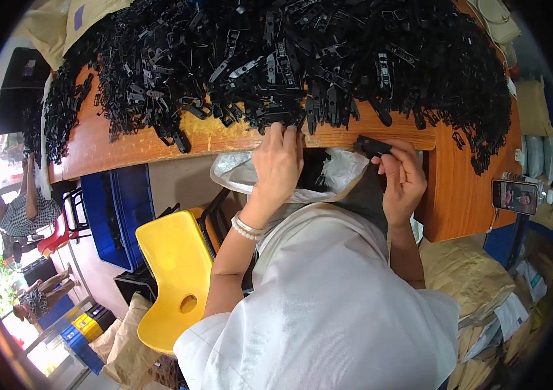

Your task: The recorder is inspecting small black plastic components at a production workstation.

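A wide heap of small black plastic clip-like parts (276, 58) covers most of the wooden table (215, 133). My left hand (278, 162) is at the heap's near edge, its fingers bent and pressed together against the parts there; whatever they hold is hidden. Over the table's front edge, to the right, my right hand (404, 175) pinches one flat black plastic part (372, 146) between thumb and fingers. Below and between the hands, in front of my lap, a white bag (348, 170) hangs with its mouth spread and some black parts inside.
To my left stand a yellow chair (176, 273) and blue crates (117, 214). A phone (514, 196) with its screen lit is at the table's right side. Brown paper sacks (468, 276) pile up at right. Two other people are at far left, one by the table's end.
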The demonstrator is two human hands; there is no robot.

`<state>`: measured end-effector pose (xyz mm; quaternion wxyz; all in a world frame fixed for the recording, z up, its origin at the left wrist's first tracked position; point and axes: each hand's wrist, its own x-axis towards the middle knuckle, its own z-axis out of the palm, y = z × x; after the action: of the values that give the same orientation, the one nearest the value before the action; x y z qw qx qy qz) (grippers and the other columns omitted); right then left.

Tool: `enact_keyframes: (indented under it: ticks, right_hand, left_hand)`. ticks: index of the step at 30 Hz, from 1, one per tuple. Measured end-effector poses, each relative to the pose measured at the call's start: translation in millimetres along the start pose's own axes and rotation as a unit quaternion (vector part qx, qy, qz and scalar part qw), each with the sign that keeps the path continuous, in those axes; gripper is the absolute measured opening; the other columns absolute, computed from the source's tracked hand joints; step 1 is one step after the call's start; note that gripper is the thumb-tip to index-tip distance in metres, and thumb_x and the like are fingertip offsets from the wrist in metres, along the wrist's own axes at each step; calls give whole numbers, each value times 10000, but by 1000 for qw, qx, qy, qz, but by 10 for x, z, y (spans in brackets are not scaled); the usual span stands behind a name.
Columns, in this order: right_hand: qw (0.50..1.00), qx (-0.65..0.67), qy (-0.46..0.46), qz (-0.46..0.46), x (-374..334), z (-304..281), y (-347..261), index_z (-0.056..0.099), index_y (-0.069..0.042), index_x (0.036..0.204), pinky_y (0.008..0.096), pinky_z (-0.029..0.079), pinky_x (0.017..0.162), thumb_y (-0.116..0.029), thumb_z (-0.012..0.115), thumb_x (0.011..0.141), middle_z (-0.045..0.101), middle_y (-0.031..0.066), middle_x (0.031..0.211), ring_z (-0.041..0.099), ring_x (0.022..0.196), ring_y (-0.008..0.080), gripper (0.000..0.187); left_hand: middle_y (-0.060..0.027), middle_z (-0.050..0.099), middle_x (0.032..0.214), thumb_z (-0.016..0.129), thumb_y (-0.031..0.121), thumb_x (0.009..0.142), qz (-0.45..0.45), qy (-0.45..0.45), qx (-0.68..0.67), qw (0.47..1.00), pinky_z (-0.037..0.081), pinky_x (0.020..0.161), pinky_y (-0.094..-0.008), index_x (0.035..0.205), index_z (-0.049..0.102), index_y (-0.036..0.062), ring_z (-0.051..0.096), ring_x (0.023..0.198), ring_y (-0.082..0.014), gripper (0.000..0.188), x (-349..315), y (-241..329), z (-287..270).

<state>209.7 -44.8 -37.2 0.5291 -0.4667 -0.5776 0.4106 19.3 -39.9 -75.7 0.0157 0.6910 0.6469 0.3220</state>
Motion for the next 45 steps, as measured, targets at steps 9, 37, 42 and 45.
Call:
enact_keyframes:
  ticks: [9,37,42,45]
  right_hand:
    - [997,41,-17,58,-24,9,73,557,95,900,192,374,582,-11,515,838,512,76,979,468,697,83,130]
    - [995,34,48,78,-83,-101,195,566,75,894,194,365,578,-58,520,845,520,57,971,442,672,68,149]
    - [994,29,48,92,-90,-149,178,567,76,896,193,362,577,-63,527,843,517,54,966,439,665,69,154]
    - [993,58,49,92,-57,-149,219,568,77,899,192,361,576,-60,534,837,516,52,964,435,666,66,154]
  left_hand:
    - [-92,499,682,594,75,740,-89,-30,-48,994,410,468,-366,746,562,25,537,565,-269,60,21,-27,5]
    - [-116,536,764,637,207,745,-30,-24,-46,998,439,514,-357,929,542,2,561,591,-309,292,582,403,310]
    - [-125,516,793,608,101,720,7,-15,-54,998,445,524,-363,943,536,24,558,609,-307,247,688,368,277]
    - [-117,488,797,591,24,677,37,-22,-6,999,445,524,-368,934,566,44,555,627,-292,258,866,255,265]
